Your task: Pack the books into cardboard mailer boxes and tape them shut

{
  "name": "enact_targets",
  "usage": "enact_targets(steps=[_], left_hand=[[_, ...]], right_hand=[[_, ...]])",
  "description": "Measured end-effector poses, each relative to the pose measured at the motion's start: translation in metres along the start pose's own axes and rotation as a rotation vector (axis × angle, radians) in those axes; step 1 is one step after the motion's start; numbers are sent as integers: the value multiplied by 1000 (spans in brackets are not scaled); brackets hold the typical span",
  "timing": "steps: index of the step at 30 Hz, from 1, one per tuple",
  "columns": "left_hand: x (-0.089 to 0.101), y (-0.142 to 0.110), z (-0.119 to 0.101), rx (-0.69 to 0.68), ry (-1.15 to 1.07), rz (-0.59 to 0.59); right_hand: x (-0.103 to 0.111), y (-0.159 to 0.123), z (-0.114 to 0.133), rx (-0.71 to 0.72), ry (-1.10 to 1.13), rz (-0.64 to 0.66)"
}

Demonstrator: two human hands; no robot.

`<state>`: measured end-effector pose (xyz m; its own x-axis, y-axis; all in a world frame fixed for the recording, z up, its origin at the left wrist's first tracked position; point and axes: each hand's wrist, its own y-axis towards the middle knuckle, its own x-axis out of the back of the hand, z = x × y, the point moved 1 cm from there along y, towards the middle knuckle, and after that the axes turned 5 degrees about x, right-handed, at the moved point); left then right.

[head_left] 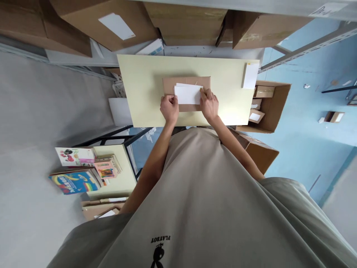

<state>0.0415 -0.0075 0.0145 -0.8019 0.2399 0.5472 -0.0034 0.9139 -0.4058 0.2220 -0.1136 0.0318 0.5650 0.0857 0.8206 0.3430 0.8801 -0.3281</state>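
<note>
A flat brown cardboard box (170,85) lies on the pale yellow tabletop in front of me. Over it sits a blank white label sheet (187,96), with a second white piece showing just past its far edge. My left hand (169,109) is curled closed at the sheet's near left corner, its thumb and fingertips pinched there over the box's left side. At the right edge, my right hand (209,105) pinches the sheet between thumb and fingers, where a small yellow spot shows. The fingers partly hide both edges.
On the tabletop (145,89), a stack of white labels (251,75) lies at the right end. Cardboard boxes (192,26) line the shelf beyond. An open carton (279,106) with small boxes stands right. Books (76,180) rest on a lower table at left.
</note>
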Motion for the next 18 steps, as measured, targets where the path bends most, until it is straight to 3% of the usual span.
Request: enact_targets(steps=[5, 12, 18], left_hand=[[-1, -1, -1, 9, 7, -3], [-3, -1, 2, 43, -7, 20], [-3, -1, 1, 89, -40, 74]], right_hand=[[-12, -11, 22, 208, -101, 175], [-19, 14, 49, 207, -137, 150], [-23, 13, 64, 370, -166, 261]])
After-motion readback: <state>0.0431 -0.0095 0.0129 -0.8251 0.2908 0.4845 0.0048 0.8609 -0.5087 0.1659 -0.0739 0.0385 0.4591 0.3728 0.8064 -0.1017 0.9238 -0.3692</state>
